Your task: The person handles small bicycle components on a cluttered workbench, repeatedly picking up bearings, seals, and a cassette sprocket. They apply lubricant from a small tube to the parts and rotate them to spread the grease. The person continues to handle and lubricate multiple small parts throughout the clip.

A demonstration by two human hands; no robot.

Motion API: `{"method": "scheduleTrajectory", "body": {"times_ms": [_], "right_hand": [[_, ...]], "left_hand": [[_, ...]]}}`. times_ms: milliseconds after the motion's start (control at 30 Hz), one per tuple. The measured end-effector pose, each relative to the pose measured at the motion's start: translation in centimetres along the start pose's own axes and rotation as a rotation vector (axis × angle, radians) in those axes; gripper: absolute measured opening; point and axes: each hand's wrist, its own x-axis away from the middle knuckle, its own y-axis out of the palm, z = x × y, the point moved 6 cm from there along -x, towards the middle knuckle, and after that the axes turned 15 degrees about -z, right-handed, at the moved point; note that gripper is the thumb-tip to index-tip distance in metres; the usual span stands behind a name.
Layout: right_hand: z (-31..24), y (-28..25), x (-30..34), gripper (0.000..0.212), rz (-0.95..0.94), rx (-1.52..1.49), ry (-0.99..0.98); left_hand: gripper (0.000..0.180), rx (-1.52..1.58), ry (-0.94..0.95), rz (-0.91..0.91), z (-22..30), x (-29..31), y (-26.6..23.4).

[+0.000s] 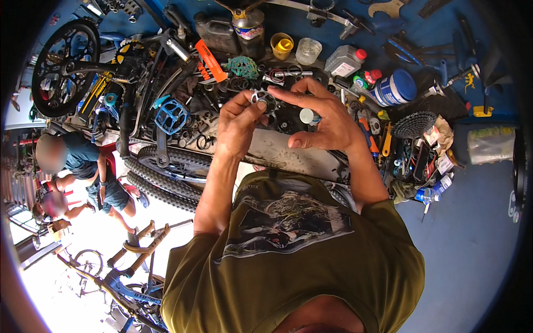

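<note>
My left hand (237,123) pinches a small silver toothed metal ring (265,101), perhaps a bicycle cog, over the near edge of the cluttered workbench. My right hand (337,121) is open, thumb and index finger spread wide. Its index fingertip reaches the ring's upper edge, touching or almost touching it. Between that thumb and index finger shows a small cylinder with a round white top (307,116); whether it stands on the bench or rests against the palm, I cannot tell. Dark loose parts lie beneath the ring, partly hidden by my hands.
A blue pedal (171,116) and a crankset (65,69) lie left. Along the back stand a yellow cup (282,46), a grey bottle (344,61) and a blue tub (395,87). A cassette (414,124) sits right. Tyres (161,186) and two seated people are at left.
</note>
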Motion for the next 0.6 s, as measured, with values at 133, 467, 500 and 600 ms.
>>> {"method": "scheduleTrajectory", "body": {"times_ms": [133,467,500,600], "right_hand": [[0.6,0.4,-0.2,0.098,0.009,-0.029,-0.008],[3.5,-4.4,7.1,0.047,0.343,-0.031,0.025],[4.2,-5.0,8.3,0.044,0.437,-0.061,0.026],[5.6,-6.0,11.7,0.040,0.690,-0.243,0.134]], "left_hand": [[0.011,-0.275,-0.107,-0.088,-1.0,-0.1,1.3],[0.012,-0.410,0.079,0.124,1.0,-3.4,-3.2],[0.012,-0.553,0.066,0.120,-0.1,-3.6,-3.7],[0.016,-0.999,-0.020,0.003,-5.3,-3.8,-5.0]]}}
